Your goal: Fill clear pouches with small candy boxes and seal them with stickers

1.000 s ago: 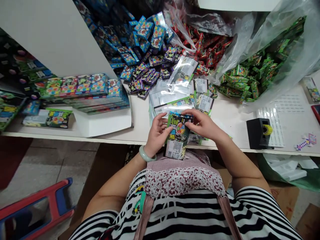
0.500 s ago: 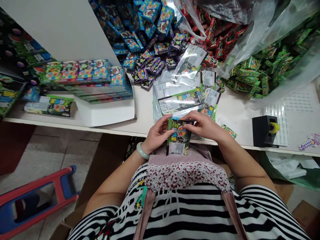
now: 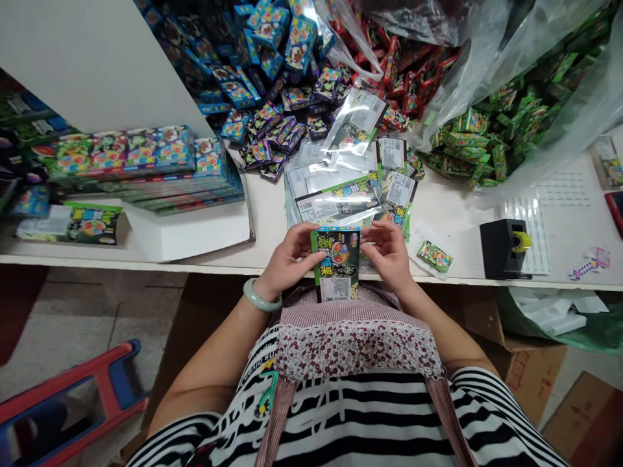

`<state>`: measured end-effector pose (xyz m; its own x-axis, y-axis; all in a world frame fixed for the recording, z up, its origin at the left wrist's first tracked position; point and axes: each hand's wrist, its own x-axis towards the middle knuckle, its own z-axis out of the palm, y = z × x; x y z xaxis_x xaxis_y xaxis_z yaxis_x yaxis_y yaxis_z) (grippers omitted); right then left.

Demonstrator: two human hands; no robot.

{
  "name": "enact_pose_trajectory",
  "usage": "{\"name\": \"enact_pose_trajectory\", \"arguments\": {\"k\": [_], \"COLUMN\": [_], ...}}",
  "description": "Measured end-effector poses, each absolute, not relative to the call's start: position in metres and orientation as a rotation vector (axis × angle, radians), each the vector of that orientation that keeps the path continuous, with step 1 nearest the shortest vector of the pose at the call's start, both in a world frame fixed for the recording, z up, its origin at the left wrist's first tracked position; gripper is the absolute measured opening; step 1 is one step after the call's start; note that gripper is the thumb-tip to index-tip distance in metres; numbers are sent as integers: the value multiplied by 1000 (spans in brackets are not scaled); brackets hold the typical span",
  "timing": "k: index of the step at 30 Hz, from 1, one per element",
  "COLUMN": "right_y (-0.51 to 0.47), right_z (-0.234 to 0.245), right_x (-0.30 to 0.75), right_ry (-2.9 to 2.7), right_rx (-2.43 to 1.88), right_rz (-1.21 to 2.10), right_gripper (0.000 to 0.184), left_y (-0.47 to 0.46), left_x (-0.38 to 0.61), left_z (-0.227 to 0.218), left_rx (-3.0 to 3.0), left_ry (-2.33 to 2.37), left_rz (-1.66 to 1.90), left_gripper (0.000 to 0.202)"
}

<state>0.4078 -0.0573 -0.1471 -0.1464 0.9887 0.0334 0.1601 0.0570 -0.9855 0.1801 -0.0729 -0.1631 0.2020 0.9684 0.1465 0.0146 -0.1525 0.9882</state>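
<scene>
My left hand (image 3: 287, 259) and my right hand (image 3: 389, 253) both grip a green and black printed packet (image 3: 337, 263) upright at the front edge of the white table (image 3: 452, 214). A barcode label shows at the packet's lower end. Just beyond my hands lies a pile of clear sleeves and similar packets (image 3: 341, 188). A single small green box in a clear sleeve (image 3: 435, 256) rests to the right of my right hand.
Heaps of small boxes fill the back: blue ones (image 3: 263, 71), red ones (image 3: 403, 65) and green ones in a plastic bag (image 3: 506, 123). Flat stacked cartons (image 3: 146, 162) lie left. A black tape dispenser (image 3: 503, 248) stands right. A red and blue stool (image 3: 73, 402) is on the floor.
Both hands have brought the packet up straight and squared it between them; my right hand has shifted from its top to its right edge. The view has shifted slightly.
</scene>
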Motion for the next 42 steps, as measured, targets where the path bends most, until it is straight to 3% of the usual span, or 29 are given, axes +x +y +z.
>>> {"name": "enact_pose_trajectory", "arguments": {"k": [6, 10, 14, 18, 21, 26, 34, 42], "right_y": [-51, -37, -28, -23, -22, -20, -10, -14], "right_z": [-145, -133, -126, -117, -107, -91, -78, -73], "right_x": [398, 406, 409, 410, 411, 403, 391, 391], "right_ry": [-1504, -1711, -1705, -1709, -1913, -1966, -1819, -1931], "right_rx": [-1187, -1116, -1085, -1063, -1004, -1041, -1158, -1021], "right_rz": [1108, 1101, 1143, 1277, 1198, 1131, 1483, 1422], "right_gripper": [21, 18, 14, 23, 13, 14, 18, 21], "left_y": [-69, -66, -62, -60, -60, -56, -47, -48], "left_x": [189, 198, 204, 200, 193, 192, 193, 178], "left_z": [-160, -154, -147, -145, -143, -131, -110, -106], "left_rx": [1471, 1435, 1382, 1325, 1469, 1510, 1466, 1535], "left_ry": [1099, 1200, 1220, 1202, 1166, 1115, 1170, 984], "left_rz": [1239, 1445, 1528, 1543, 1484, 1472, 1352, 1239], "left_gripper": [34, 13, 13, 20, 16, 13, 23, 24]}}
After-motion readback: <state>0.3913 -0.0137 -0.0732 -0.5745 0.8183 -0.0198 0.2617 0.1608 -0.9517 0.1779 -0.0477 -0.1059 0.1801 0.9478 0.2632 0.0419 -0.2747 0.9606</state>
